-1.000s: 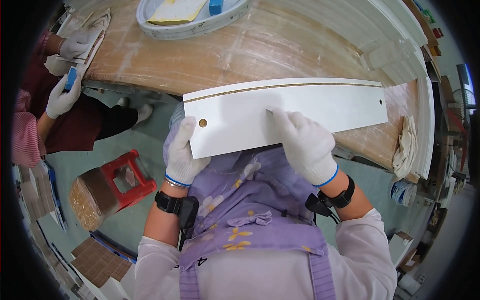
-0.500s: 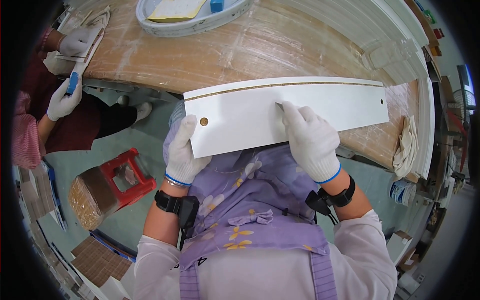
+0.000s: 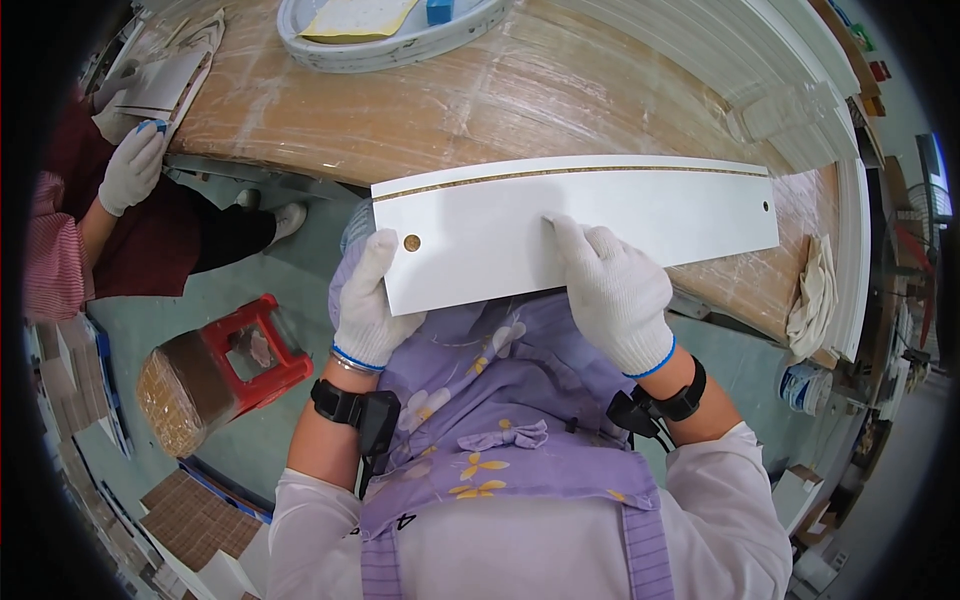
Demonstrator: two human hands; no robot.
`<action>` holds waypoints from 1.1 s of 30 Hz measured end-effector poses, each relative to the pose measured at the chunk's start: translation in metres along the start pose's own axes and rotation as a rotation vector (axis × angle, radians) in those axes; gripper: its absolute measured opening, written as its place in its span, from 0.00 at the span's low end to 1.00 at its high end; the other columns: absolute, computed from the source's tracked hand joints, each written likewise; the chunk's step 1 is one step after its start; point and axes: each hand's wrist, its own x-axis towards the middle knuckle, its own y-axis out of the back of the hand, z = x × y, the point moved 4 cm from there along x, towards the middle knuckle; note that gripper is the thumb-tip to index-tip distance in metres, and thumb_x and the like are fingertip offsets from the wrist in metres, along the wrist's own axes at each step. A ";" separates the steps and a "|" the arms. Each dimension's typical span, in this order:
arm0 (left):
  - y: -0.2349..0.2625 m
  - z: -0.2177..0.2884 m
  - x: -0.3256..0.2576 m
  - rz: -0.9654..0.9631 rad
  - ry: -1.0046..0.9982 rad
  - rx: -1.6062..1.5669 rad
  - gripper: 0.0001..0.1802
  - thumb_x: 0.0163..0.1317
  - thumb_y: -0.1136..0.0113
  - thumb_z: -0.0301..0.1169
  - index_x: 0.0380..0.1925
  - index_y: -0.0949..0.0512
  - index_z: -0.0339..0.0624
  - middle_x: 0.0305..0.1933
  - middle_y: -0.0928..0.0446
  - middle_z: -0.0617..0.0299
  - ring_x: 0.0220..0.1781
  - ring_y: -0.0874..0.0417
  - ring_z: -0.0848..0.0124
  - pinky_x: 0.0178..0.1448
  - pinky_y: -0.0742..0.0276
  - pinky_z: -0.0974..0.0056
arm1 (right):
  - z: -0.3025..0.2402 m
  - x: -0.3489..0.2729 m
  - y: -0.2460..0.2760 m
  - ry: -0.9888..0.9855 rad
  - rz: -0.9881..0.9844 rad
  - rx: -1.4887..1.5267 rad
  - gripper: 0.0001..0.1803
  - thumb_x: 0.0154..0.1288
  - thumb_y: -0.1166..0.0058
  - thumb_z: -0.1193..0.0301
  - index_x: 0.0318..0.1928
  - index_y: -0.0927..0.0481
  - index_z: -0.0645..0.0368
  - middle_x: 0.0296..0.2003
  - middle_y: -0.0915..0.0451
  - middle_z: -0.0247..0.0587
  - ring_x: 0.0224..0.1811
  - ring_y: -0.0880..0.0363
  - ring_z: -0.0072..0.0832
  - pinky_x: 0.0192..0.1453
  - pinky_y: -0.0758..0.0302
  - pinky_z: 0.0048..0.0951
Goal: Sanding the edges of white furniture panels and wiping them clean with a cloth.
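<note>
Right hand slid rightward, flat on smooth white board, left hand gripping its end

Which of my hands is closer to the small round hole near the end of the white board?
Left. Your left hand grips the white board just beside the round hole; your right hand rests farther along, mid-board.
</note>
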 end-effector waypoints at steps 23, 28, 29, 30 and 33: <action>-0.006 0.000 -0.001 0.000 0.003 -0.002 0.26 0.72 0.48 0.38 0.63 0.34 0.35 0.60 0.24 0.52 0.59 0.20 0.61 0.62 0.22 0.56 | 0.002 0.008 -0.005 -0.094 -0.090 -0.002 0.20 0.60 0.48 0.70 0.54 0.23 0.47 0.28 0.25 0.34 0.24 0.20 0.35 0.23 0.26 0.35; -0.006 0.000 -0.001 -0.007 0.009 -0.023 0.25 0.72 0.49 0.38 0.63 0.34 0.35 0.60 0.24 0.52 0.59 0.20 0.61 0.62 0.22 0.56 | 0.000 0.010 -0.003 -0.087 -0.104 0.003 0.19 0.60 0.47 0.69 0.54 0.24 0.48 0.28 0.25 0.35 0.25 0.19 0.35 0.23 0.26 0.36; -0.006 0.000 -0.001 0.000 0.008 -0.019 0.25 0.72 0.49 0.38 0.63 0.34 0.35 0.60 0.24 0.52 0.59 0.20 0.61 0.62 0.22 0.57 | 0.001 0.010 -0.004 -0.100 -0.104 -0.001 0.19 0.60 0.47 0.69 0.54 0.24 0.48 0.28 0.25 0.34 0.25 0.19 0.35 0.23 0.26 0.36; -0.006 0.000 0.000 0.006 0.008 -0.014 0.25 0.72 0.49 0.38 0.63 0.34 0.35 0.60 0.24 0.52 0.59 0.20 0.61 0.62 0.22 0.57 | 0.002 0.010 -0.004 -0.114 -0.105 -0.006 0.19 0.60 0.47 0.69 0.54 0.24 0.48 0.28 0.25 0.34 0.25 0.19 0.34 0.23 0.26 0.36; -0.007 0.000 0.000 0.003 0.008 -0.011 0.26 0.72 0.49 0.38 0.64 0.34 0.35 0.60 0.25 0.51 0.59 0.20 0.61 0.62 0.22 0.57 | 0.000 0.010 0.000 -0.076 -0.156 -0.020 0.19 0.60 0.47 0.69 0.54 0.24 0.48 0.28 0.25 0.34 0.25 0.19 0.34 0.23 0.25 0.36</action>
